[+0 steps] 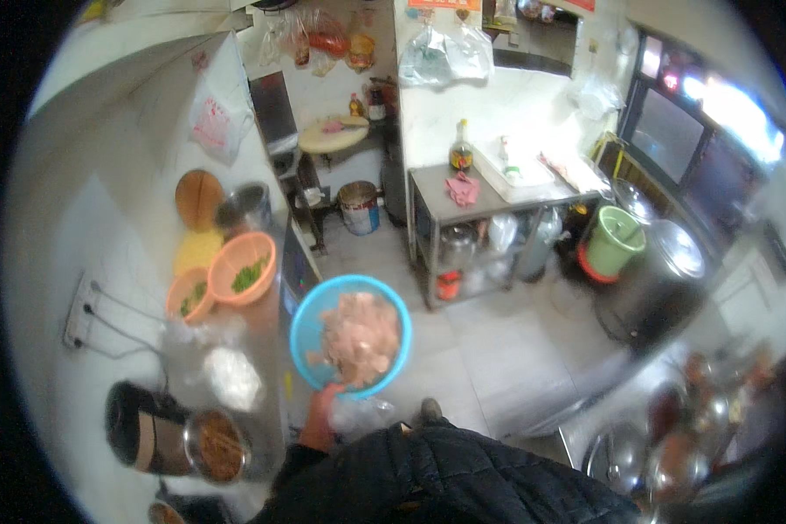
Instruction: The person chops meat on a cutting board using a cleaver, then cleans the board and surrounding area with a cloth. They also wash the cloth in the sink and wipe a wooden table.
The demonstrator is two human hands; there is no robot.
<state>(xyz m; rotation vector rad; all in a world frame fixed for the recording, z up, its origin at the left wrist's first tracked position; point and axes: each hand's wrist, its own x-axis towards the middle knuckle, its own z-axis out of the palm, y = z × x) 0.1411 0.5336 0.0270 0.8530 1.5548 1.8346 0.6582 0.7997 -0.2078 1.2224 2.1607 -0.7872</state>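
My left hand [325, 401] grips the near rim of a blue plastic basin [297, 334]. Pale pink pieces of raw meat [361, 337] are heaped in it, mostly toward its right side. The basin is in front of my body, beside the counter's edge. Just below its rim, near my hand, is a crumpled clear plastic bag [367, 414]; I cannot tell whether the hand holds it too. My right hand is out of view.
Left, the counter carries orange baskets [242, 267] of greens and a steel bowl [216, 447] of brown food. Ahead stand a steel table [442, 196] and a paint-type bucket [359, 208]. At right are a green bucket [617, 239], a large stockpot [658, 288] and several metal bowls [678, 465].
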